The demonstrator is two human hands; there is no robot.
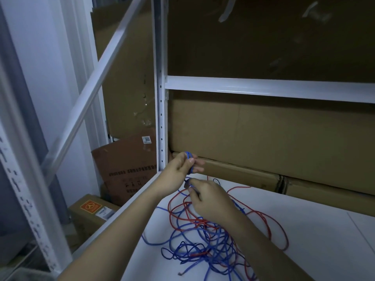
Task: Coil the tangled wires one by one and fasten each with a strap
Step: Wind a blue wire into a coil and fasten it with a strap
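In the head view, the left hand (178, 169) is holding a small coil of blue wire (189, 159) up above the white shelf (316, 232), its fingers (197, 166) curled round the loops. Just below it, the right hand (209, 199) is pinching a dark strap (186, 183) between thumb and fingertips, close under the coil; whether the strap is already touching the coil cannot be told. A blue strand is running down from the coil past the right hand into the tangle.

The tangle of blue wires (203, 244) and red wires (269, 220) is lying loose on the shelf, directly under and in front of both forearms. The two colours are crossing over each other many times, so no single strand can be followed through. One bare wire end (180, 273) is poking out near the lower edge of the pile.

Behind the hands, large cardboard boxes (263, 134) are filling the back of the shelf, with flatter cartons (243, 173) lying beneath them along the rear edge. A white upright post (161, 118) with a row of holes is standing just left of the left hand, and a horizontal beam (263, 87) is crossing above. To the left, beyond the shelf edge, a brown box with a white label (125, 163) is leaning, and a smaller box with an orange sticker (89, 211) is sitting lower down. A diagonal brace (91, 88) is slanting across the left side.
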